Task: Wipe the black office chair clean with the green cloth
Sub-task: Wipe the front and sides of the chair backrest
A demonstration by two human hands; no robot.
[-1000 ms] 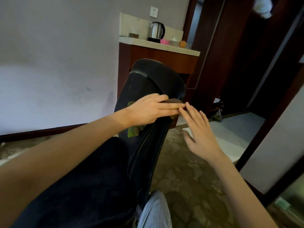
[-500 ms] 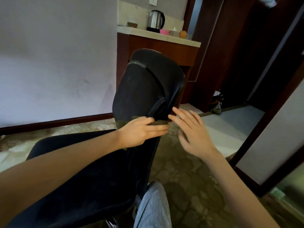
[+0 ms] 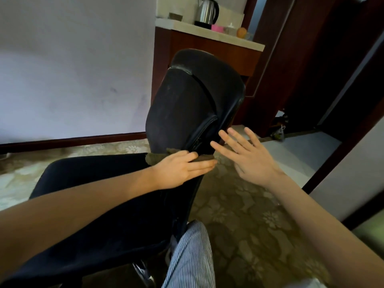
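Observation:
The black office chair [image 3: 187, 104] stands in front of me, its backrest upright and its seat running toward the lower left. My left hand [image 3: 178, 171] presses the green cloth [image 3: 158, 157] flat against the bottom of the backrest, fingers straight and pointing right. Only the cloth's edges show above and beyond the fingers. My right hand [image 3: 247, 159] hovers just right of the backrest's edge with fingers spread, holding nothing; whether its fingertips touch the chair is unclear.
A wooden cabinet [image 3: 207, 46] with a kettle [image 3: 207, 12] stands behind the chair against the wall. Dark door frames [image 3: 276, 65] rise to the right. Patterned carpet [image 3: 239, 221] covers the floor. My striped trouser leg [image 3: 191, 256] is beside the chair base.
My left hand has slid the cloth down the backrest from its middle to its bottom edge. My right hand followed downward beside it and spread its fingers.

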